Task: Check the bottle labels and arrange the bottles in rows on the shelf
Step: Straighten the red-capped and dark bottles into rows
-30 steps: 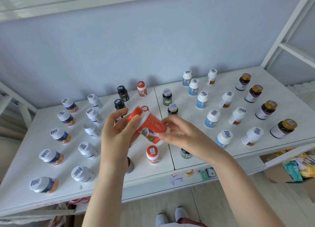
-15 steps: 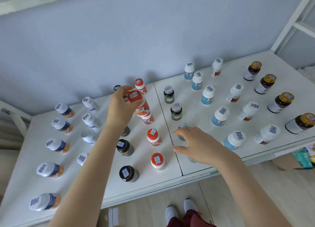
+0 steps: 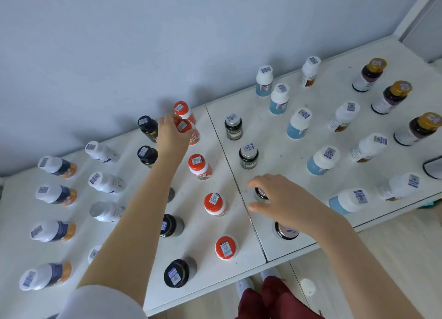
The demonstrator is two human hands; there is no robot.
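Your left hand (image 3: 172, 139) is clamped on the orange-capped bottle (image 3: 182, 126), fingers and thumb curled round its neck and shoulder. A second ago both hands held this bottle tilted in front of you, label to view. Half a second ago the left hand alone carried it toward the back. It is now upright in the orange column, just in front of the rearmost orange bottle (image 3: 181, 108) and behind the next orange bottle (image 3: 199, 164). Whether its base is fully seated on the shelf (image 3: 275, 132) cannot be confirmed, because your hand covers part of it.

Finding: the label check on this bottle appears complete and the placement is almost done. The column should read as five once you let go.

Your right hand (image 3: 284, 200) has left the orange bottle and moved down to the dark silver-capped bottle (image 3: 261, 194), just right of the panel seam (image 3: 229, 156). Forefinger and thumb curve round the cap from either side. Whether they are pressing on it yet cannot be told.

That bottle sits third in a line with two like bottles behind it (image 3: 233, 125) (image 3: 248, 154). A fourth (image 3: 285, 230) stands under your right wrist. In my judgement it is the next item for inspection.
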